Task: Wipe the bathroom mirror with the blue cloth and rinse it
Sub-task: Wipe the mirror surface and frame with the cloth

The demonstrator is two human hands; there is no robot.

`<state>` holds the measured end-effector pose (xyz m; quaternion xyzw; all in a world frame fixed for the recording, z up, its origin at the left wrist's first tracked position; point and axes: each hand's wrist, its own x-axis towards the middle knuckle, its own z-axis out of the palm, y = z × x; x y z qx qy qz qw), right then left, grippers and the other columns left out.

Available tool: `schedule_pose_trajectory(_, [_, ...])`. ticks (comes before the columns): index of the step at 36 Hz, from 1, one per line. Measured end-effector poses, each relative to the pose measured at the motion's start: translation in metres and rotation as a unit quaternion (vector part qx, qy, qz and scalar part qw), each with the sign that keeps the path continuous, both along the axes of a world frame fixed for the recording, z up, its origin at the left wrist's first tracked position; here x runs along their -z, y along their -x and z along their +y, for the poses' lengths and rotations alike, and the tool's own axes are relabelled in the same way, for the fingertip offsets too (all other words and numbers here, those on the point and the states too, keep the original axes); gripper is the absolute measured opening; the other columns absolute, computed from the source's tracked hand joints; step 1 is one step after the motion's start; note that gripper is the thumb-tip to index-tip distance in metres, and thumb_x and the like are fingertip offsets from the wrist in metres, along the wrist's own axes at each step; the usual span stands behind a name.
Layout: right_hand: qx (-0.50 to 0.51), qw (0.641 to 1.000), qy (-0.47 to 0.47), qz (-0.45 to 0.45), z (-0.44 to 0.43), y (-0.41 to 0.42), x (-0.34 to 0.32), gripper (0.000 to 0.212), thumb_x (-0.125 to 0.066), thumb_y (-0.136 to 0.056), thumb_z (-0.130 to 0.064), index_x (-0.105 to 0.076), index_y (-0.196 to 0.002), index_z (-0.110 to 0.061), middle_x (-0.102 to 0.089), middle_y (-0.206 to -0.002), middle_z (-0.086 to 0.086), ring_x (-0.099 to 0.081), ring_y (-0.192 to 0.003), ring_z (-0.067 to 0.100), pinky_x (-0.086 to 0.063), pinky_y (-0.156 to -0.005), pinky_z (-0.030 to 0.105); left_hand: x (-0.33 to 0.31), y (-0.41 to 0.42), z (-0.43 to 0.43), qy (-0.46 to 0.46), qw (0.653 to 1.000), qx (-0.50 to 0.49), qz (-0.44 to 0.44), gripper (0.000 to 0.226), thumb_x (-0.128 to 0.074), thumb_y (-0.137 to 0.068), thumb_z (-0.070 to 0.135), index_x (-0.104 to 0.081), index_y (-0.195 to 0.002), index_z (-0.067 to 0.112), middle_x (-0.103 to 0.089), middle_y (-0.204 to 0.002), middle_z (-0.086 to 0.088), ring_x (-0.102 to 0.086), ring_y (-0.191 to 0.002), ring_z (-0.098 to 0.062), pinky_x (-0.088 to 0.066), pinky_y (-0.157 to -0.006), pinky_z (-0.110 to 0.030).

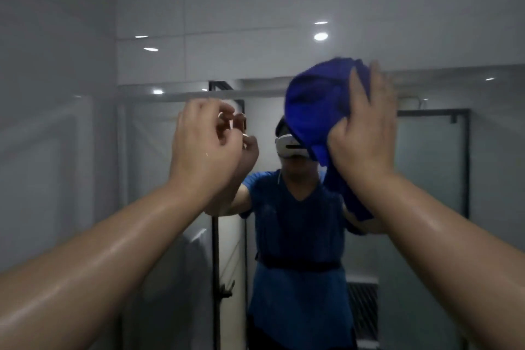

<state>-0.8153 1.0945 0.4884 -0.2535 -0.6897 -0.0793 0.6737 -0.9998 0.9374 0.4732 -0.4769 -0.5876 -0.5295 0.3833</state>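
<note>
The bunched, deep-blue fabric cloth [315, 111] lies against the large frameless wall mirror [431, 250], near the top edge of the glass, with one tail hanging down beside the right wrist. The right hand [363, 131] presses it there from the cloth's right side, palm flat and fingers straight and pointing up, thumb against the folds. The left hand [204, 148] is raised to the left of the cloth, apart from it, fingers loosely curled and holding nothing. Glossy white wall tiles [227, 8] run above the mirror.
</note>
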Motion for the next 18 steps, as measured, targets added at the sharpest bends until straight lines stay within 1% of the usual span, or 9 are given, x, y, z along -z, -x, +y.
schedule_pose_trajectory(1, [-0.001,1.000,-0.017,-0.009,-0.001,0.006,-0.001,0.082,-0.043,-0.081,-0.019,-0.042,-0.161,-0.007,-0.025,-0.174,0.021,-0.022,-0.160,0.045,-0.018,-0.130,0.060,0.007,0.000,0.004,-0.004,0.999,-0.030,0.031,0.035,-0.050,-0.087,0.030,-0.061,-0.121,0.030,-0.054,-0.126,0.005,-0.052,-0.119,-0.017,-0.049,-0.102,-0.041])
schedule_pose_trajectory(3, [-0.002,0.992,-0.091,-0.088,-0.004,0.017,0.015,0.075,-0.048,-0.088,-0.028,-0.045,-0.159,-0.004,-0.028,-0.172,0.023,-0.025,-0.159,0.044,-0.022,-0.127,0.063,0.019,0.001,0.015,-0.013,0.996,-0.055,0.066,0.045,-0.051,-0.089,0.025,-0.058,-0.134,0.024,-0.052,-0.142,0.000,-0.048,-0.132,-0.024,-0.040,-0.113,-0.046])
schedule_pose_trajectory(4, [-0.007,0.980,-0.138,-0.142,-0.006,0.020,0.031,0.070,-0.052,-0.093,-0.031,-0.047,-0.158,-0.005,-0.030,-0.172,0.022,-0.025,-0.160,0.041,-0.024,-0.127,0.062,0.024,0.004,0.022,-0.025,0.995,-0.055,0.076,0.046,-0.051,-0.091,0.023,-0.058,-0.137,0.020,-0.052,-0.147,-0.002,-0.048,-0.135,-0.028,-0.039,-0.115,-0.049])
schedule_pose_trajectory(6, [-0.021,0.948,-0.203,-0.245,-0.004,0.018,0.063,0.065,-0.058,-0.098,-0.039,-0.053,-0.156,-0.012,-0.033,-0.172,0.016,-0.025,-0.162,0.034,-0.024,-0.128,0.058,0.031,0.008,0.034,-0.052,0.994,-0.040,0.093,0.043,-0.049,-0.095,0.019,-0.059,-0.136,0.014,-0.053,-0.150,-0.006,-0.050,-0.136,-0.033,-0.038,-0.115,-0.054])
schedule_pose_trajectory(8, [-0.036,0.927,-0.220,-0.303,0.003,0.008,0.088,0.060,-0.063,-0.097,-0.041,-0.059,-0.152,-0.017,-0.038,-0.170,0.011,-0.028,-0.161,0.031,-0.026,-0.128,0.055,0.032,0.009,0.043,-0.062,0.992,-0.017,0.111,0.040,-0.047,-0.097,0.015,-0.060,-0.135,0.014,-0.054,-0.148,-0.006,-0.051,-0.136,-0.031,-0.038,-0.114,-0.054])
schedule_pose_trajectory(11, [-0.050,0.930,-0.218,-0.292,0.022,-0.016,0.120,0.052,-0.070,-0.094,-0.037,-0.069,-0.141,-0.017,-0.046,-0.165,0.009,-0.038,-0.157,0.031,-0.033,-0.125,0.054,0.024,0.003,0.051,-0.051,0.991,-0.021,0.122,0.043,-0.049,-0.094,0.018,-0.060,-0.136,0.016,-0.052,-0.150,-0.006,-0.048,-0.139,-0.029,-0.036,-0.115,-0.053])
schedule_pose_trajectory(14, [-0.056,0.938,-0.212,-0.270,0.045,-0.049,0.142,0.045,-0.072,-0.089,-0.030,-0.075,-0.130,-0.014,-0.051,-0.160,0.011,-0.047,-0.151,0.033,-0.042,-0.119,0.056,0.015,-0.007,0.064,-0.019,0.989,-0.048,0.137,0.048,-0.053,-0.097,0.023,-0.054,-0.145,0.021,-0.043,-0.161,-0.002,-0.038,-0.149,-0.025,-0.029,-0.122,-0.051])
schedule_pose_trajectory(16, [-0.056,0.946,-0.203,-0.248,0.061,-0.076,0.147,0.041,-0.071,-0.087,-0.025,-0.073,-0.125,-0.011,-0.054,-0.157,0.017,-0.051,-0.146,0.037,-0.045,-0.113,0.061,0.009,-0.013,0.074,0.000,0.985,-0.060,0.162,0.052,-0.053,-0.100,0.027,-0.049,-0.151,0.023,-0.035,-0.167,0.000,-0.028,-0.156,-0.022,-0.020,-0.128,-0.049])
schedule_pose_trajectory(18, [-0.033,0.959,-0.182,-0.214,0.071,-0.103,0.145,0.038,-0.064,-0.090,-0.021,-0.071,-0.124,-0.008,-0.051,-0.156,0.021,-0.051,-0.144,0.041,-0.045,-0.111,0.064,-0.001,-0.018,0.082,0.006,0.982,-0.065,0.180,0.055,-0.050,-0.102,0.031,-0.044,-0.156,0.026,-0.029,-0.171,0.001,-0.021,-0.160,-0.021,-0.012,-0.132,-0.046])
